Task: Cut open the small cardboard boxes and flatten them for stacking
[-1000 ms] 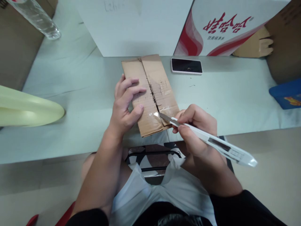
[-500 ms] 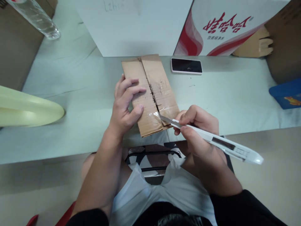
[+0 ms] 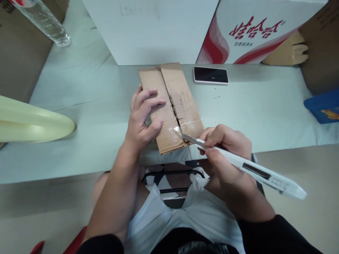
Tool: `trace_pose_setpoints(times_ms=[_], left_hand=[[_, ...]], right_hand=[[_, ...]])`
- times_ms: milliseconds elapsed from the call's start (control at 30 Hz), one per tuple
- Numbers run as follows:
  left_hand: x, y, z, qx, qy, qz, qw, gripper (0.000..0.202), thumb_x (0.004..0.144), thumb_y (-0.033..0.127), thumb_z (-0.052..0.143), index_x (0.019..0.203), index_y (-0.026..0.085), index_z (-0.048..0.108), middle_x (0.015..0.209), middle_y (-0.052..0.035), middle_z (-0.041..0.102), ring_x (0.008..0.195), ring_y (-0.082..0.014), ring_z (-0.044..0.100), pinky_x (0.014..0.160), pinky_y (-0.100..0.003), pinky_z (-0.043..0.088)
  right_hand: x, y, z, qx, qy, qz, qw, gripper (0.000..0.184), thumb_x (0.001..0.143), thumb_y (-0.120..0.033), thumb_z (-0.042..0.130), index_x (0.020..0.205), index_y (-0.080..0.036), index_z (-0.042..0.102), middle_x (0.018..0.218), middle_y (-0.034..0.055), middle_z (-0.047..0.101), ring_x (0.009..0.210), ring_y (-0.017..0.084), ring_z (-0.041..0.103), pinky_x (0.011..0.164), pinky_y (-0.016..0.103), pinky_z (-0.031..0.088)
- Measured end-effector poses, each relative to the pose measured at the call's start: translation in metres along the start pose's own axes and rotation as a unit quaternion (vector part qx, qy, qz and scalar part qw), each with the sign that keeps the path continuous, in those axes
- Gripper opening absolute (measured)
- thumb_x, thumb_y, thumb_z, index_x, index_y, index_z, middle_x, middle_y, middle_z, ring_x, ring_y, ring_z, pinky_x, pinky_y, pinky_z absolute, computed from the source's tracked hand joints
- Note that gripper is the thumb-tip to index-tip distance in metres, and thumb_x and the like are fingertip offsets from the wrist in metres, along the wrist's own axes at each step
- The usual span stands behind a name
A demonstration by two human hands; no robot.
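A flat brown cardboard box (image 3: pixel 173 86) lies tilted on the table, with a dark torn seam down its middle and clear tape near its front end. My left hand (image 3: pixel 144 114) holds the box at its left side, thumb and spread fingers resting on the top face. In my right hand (image 3: pixel 225 148) is a white utility knife (image 3: pixel 259 169), closed in the fingers. Its metal blade is out and the tip meets the seam close to the front end of the box. The knife's handle points back to the right.
A phone (image 3: pixel 210 75) lies beyond the box, before a large white carton (image 3: pixel 159 31) and a red-and-white carton (image 3: pixel 246 46). At left are a water bottle (image 3: pixel 50 26) and a pale yellow rounded object (image 3: pixel 37 121). A blue container (image 3: pixel 321 107) stands at right.
My right hand and the knife have moved slightly toward me and to the right, the blade tip following the seam toward the front end. My left hand stays on the box.
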State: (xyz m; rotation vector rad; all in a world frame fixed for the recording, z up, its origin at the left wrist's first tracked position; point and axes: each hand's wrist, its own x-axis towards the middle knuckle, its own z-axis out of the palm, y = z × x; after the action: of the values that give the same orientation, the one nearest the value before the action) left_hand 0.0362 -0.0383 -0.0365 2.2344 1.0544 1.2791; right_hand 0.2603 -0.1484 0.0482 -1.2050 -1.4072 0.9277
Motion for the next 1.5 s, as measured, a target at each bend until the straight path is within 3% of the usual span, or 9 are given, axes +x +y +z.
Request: trace_pose_setpoints(times_ms=[233,433,533,633,767,933,1133,1333,1500], left_hand=[[0.000,0.000,0.000,0.003,-0.003,-0.012,1.000,0.049,0.094,0.066,0.051,0.127,0.034,0.068,0.144,-0.0069,0.063,0.142,-0.0359,0.054,0.137,-0.062,0.026],[0.001,-0.002,0.001,0.004,-0.004,-0.008,1.000,0.053,0.093,0.069,0.050,0.127,0.033,0.068,0.143,-0.0073,0.063,0.141,-0.0370,0.055,0.136,-0.064,0.027],[0.001,0.000,0.000,0.008,-0.008,-0.014,1.000,0.053,0.094,0.071,0.050,0.128,0.034,0.067,0.145,-0.0074,0.062,0.143,-0.0365,0.054,0.137,-0.063,0.026],[0.000,0.003,-0.002,0.008,-0.005,-0.011,1.000,0.050,0.096,0.069,0.049,0.130,0.036,0.065,0.149,-0.0068,0.059,0.146,-0.0355,0.052,0.137,-0.062,0.026],[-0.001,0.004,-0.004,0.015,-0.014,-0.016,1.000,0.049,0.097,0.068,0.048,0.131,0.036,0.064,0.152,-0.0060,0.059,0.149,-0.0362,0.050,0.137,-0.065,0.026],[0.001,0.013,0.000,0.031,0.010,-0.011,0.999,0.045,0.099,0.063,0.046,0.125,0.032,0.065,0.161,-0.0029,0.051,0.154,-0.0378,0.045,0.135,-0.069,0.030],[0.010,0.048,-0.003,0.029,0.032,0.121,0.992,0.026,0.096,0.037,0.056,0.117,0.028,0.069,0.154,-0.0048,0.058,0.151,-0.0332,0.047,0.132,-0.065,0.033],[0.007,0.061,-0.006,-0.007,0.025,0.155,0.988,0.020,0.084,0.025,0.067,0.104,0.027,0.064,0.129,-0.0043,0.071,0.137,-0.0280,0.061,0.121,-0.053,0.048],[0.005,0.065,-0.005,0.022,-0.042,0.103,0.994,0.019,0.087,0.017,0.059,0.096,0.031,0.068,0.104,0.0038,0.080,0.128,-0.0293,0.069,0.126,-0.062,0.034]], right_hand=[[-0.001,0.012,-0.014,0.033,-0.031,-0.112,0.993,0.012,0.082,-0.014,0.060,0.078,-0.025,0.057,0.063,-0.0018,0.056,0.053,0.016,0.054,0.048,0.031,0.040],[0.011,0.037,-0.005,-0.045,0.176,-0.212,0.960,0.025,0.098,-0.055,0.065,0.094,-0.031,0.061,0.072,-0.0021,0.061,0.068,0.020,0.070,0.071,0.041,0.060],[0.019,0.054,-0.003,-0.089,0.079,-0.243,0.963,0.035,0.098,-0.064,0.062,0.090,-0.030,0.061,0.076,0.0000,0.069,0.091,0.026,0.078,0.095,0.050,0.060],[0.022,0.065,-0.003,-0.088,-0.015,-0.231,0.969,0.033,0.086,-0.048,0.082,0.098,-0.031,0.056,0.104,0.0015,0.079,0.123,0.028,0.073,0.111,0.054,0.053],[0.021,0.069,0.000,-0.046,-0.023,-0.170,0.984,0.044,0.082,-0.035,0.085,0.109,-0.031,0.050,0.132,0.0058,0.074,0.143,0.026,0.062,0.117,0.054,0.052],[0.019,0.069,0.003,-0.074,0.044,-0.203,0.975,0.036,0.087,-0.040,0.080,0.109,-0.029,0.054,0.125,0.0087,0.078,0.130,0.029,0.072,0.108,0.052,0.060],[0.019,0.074,0.004,-0.116,0.177,-0.269,0.940,0.023,0.094,-0.030,0.073,0.114,-0.027,0.063,0.113,0.0040,0.080,0.100,0.023,0.082,0.081,0.034,0.067],[0.024,0.071,0.005,-0.121,0.192,-0.292,0.929,0.018,0.096,-0.029,0.071,0.112,-0.025,0.065,0.104,0.0011,0.078,0.094,0.018,0.080,0.077,0.027,0.065],[0.023,0.073,0.005,-0.111,0.189,-0.272,0.937,0.023,0.096,-0.029,0.071,0.117,-0.026,0.063,0.108,0.0015,0.077,0.096,0.019,0.079,0.078,0.029,0.065]])
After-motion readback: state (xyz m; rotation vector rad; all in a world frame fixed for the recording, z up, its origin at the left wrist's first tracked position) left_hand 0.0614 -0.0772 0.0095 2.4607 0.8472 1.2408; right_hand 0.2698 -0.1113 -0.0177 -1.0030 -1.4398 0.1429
